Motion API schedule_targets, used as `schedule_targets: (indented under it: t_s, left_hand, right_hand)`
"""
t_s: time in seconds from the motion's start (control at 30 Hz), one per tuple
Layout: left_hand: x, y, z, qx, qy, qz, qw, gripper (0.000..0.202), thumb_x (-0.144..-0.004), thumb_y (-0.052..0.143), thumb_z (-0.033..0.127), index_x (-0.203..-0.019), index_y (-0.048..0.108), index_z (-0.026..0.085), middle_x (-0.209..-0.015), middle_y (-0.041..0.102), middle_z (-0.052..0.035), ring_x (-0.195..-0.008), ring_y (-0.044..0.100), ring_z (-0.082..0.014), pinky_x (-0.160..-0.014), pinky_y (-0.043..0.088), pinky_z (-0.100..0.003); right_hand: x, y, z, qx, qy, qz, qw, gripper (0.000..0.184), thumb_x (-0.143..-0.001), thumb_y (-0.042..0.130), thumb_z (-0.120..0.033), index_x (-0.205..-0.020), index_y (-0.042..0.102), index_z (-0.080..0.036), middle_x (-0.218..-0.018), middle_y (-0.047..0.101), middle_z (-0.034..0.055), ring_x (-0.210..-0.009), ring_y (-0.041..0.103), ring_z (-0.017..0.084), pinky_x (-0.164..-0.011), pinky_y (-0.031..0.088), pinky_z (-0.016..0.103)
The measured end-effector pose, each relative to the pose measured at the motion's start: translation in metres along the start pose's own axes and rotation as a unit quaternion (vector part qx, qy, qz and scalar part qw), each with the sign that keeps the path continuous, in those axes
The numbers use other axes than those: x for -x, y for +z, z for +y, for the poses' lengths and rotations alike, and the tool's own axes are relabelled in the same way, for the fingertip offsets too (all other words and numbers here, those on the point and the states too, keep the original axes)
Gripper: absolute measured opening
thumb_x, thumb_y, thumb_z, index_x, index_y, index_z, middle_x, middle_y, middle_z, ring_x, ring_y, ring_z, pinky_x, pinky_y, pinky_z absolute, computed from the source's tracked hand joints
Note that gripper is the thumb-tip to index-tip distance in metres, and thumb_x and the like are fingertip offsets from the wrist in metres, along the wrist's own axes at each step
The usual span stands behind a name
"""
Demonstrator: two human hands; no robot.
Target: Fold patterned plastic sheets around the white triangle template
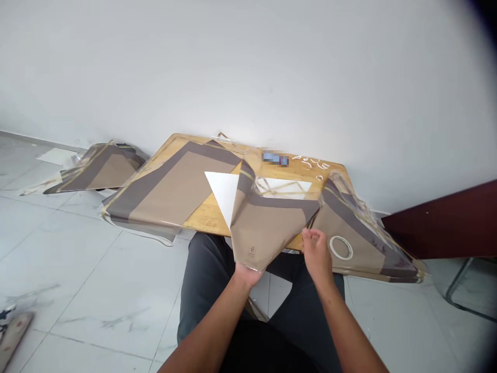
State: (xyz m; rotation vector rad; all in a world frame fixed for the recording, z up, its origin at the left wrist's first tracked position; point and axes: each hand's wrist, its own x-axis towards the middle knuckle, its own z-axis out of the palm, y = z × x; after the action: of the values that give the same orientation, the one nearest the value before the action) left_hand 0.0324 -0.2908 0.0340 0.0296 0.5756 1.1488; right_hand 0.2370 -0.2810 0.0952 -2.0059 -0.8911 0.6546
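Observation:
My left hand (245, 273) grips the lower edge of a brown and grey paper sheet (264, 220) that is partly folded over, its white underside (224, 192) showing as a triangle. The fingers are tucked under the sheet. My right hand (316, 251) is at the sheet's right edge with its fingers curled in a pinch on it. The sheet hangs over the near edge of a small wooden table (205, 217), above my lap.
A stack of the same sheets (171, 189) lies on the table's left part and another (365, 233) on its right, with a roll of clear tape (340, 247) on top. More sheets (99, 168) lie on the tiled floor at left. A dark red board (446, 220) stands at right. A white wall rises behind.

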Motion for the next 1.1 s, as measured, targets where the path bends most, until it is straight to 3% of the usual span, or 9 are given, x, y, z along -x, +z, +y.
schedule_targets:
  t_s: [0.07, 0.17, 0.33, 0.47, 0.6, 0.67, 0.77, 0.93, 1.1]
  left_hand:
    - [-0.001, -0.011, -0.012, -0.005, -0.005, 0.035, 0.999, 0.041, -0.093, 0.068, 0.061, -0.112, 0.08, 0.026, -0.118, 0.081, -0.0111, -0.12, 0.072, -0.0359, -0.103, 0.057, -0.056]
    - [0.0, -0.021, -0.019, -0.032, -0.019, 0.072, 0.997, 0.035, -0.09, 0.076, 0.056, -0.106, 0.08, 0.025, -0.113, 0.082, -0.01, -0.113, 0.074, -0.0327, -0.098, 0.06, -0.05]
    - [0.008, -0.032, -0.01, -0.105, -0.006, 0.121, 0.987, 0.038, -0.072, 0.092, 0.042, -0.099, 0.081, 0.017, -0.103, 0.082, -0.0102, -0.093, 0.077, -0.0261, -0.087, 0.062, -0.04]
    - [0.016, -0.035, -0.001, -0.146, 0.05, 0.153, 0.976, 0.042, -0.063, 0.097, 0.035, -0.096, 0.081, 0.014, -0.1, 0.083, -0.0108, -0.087, 0.077, -0.0248, -0.084, 0.061, -0.037]
    - [0.023, -0.036, 0.008, -0.203, 0.054, 0.15, 0.966, 0.05, -0.059, 0.1, 0.038, -0.097, 0.081, 0.013, -0.102, 0.083, -0.0138, -0.089, 0.078, -0.0276, -0.083, 0.061, -0.039]
    - [0.026, -0.04, 0.014, -0.248, 0.054, 0.171, 0.952, 0.053, -0.063, 0.099, 0.045, -0.101, 0.08, 0.013, -0.101, 0.083, -0.0131, -0.087, 0.077, -0.0252, -0.081, 0.06, -0.036]
    - [0.032, -0.052, 0.024, -0.303, 0.081, 0.209, 0.926, 0.056, -0.082, 0.084, 0.059, -0.115, 0.077, 0.014, -0.105, 0.08, -0.0116, -0.085, 0.075, -0.0195, -0.077, 0.059, -0.031]
    - [0.037, -0.07, 0.029, -0.382, 0.108, 0.203, 0.895, 0.057, -0.088, 0.079, 0.056, -0.129, 0.07, 0.016, -0.109, 0.077, -0.0102, -0.089, 0.073, -0.0187, -0.083, 0.06, -0.032]
    - [0.036, -0.077, 0.026, -0.408, 0.114, 0.175, 0.889, 0.059, -0.085, 0.083, 0.055, -0.127, 0.071, 0.016, -0.107, 0.076, -0.0101, -0.096, 0.074, -0.0235, -0.087, 0.061, -0.035]
  right_hand:
    - [0.019, 0.012, 0.045, -0.108, 0.13, -0.096, 0.981, 0.062, -0.084, 0.067, -0.077, -0.11, 0.068, -0.02, -0.093, 0.08, 0.0108, -0.072, 0.075, 0.025, -0.06, 0.06, 0.034]
    - [0.042, 0.034, 0.073, -0.26, 0.217, -0.17, 0.925, 0.058, -0.078, 0.079, -0.07, -0.104, 0.071, -0.019, -0.097, 0.082, 0.0123, -0.082, 0.08, 0.026, -0.067, 0.064, 0.034]
    - [0.049, 0.05, 0.07, -0.318, 0.224, -0.14, 0.91, 0.051, -0.073, 0.087, -0.056, -0.106, 0.069, -0.021, -0.093, 0.082, 0.0059, -0.083, 0.081, 0.024, -0.072, 0.068, 0.035]
    - [0.05, 0.049, 0.063, -0.343, 0.209, -0.159, 0.902, 0.054, -0.081, 0.079, -0.059, -0.119, 0.065, -0.023, -0.099, 0.082, 0.0058, -0.087, 0.081, 0.026, -0.075, 0.069, 0.039]
    - [0.049, 0.055, 0.058, -0.315, 0.18, -0.159, 0.918, 0.059, -0.08, 0.079, -0.064, -0.12, 0.064, -0.023, -0.099, 0.081, 0.0064, -0.085, 0.08, 0.027, -0.07, 0.067, 0.039]
    - [0.045, 0.061, 0.059, -0.294, 0.168, -0.144, 0.93, 0.061, -0.074, 0.083, -0.062, -0.117, 0.064, -0.023, -0.095, 0.08, 0.0055, -0.082, 0.078, 0.027, -0.066, 0.066, 0.037]
    - [0.038, 0.065, 0.062, -0.259, 0.159, -0.119, 0.945, 0.07, -0.074, 0.08, -0.064, -0.125, 0.062, -0.02, -0.095, 0.078, 0.0057, -0.079, 0.076, 0.026, -0.063, 0.063, 0.036]
    - [0.024, 0.024, 0.076, -0.02, 0.014, -0.03, 0.999, 0.064, -0.09, 0.062, -0.064, -0.135, 0.066, -0.018, -0.11, 0.072, 0.0095, -0.082, 0.068, 0.022, -0.075, 0.061, 0.039]
    - [-0.02, -0.044, 0.106, 0.2, -0.112, 0.113, 0.967, 0.05, -0.094, 0.057, -0.048, -0.13, 0.072, -0.017, -0.121, 0.066, 0.0165, -0.091, 0.061, 0.025, -0.1, 0.05, 0.049]
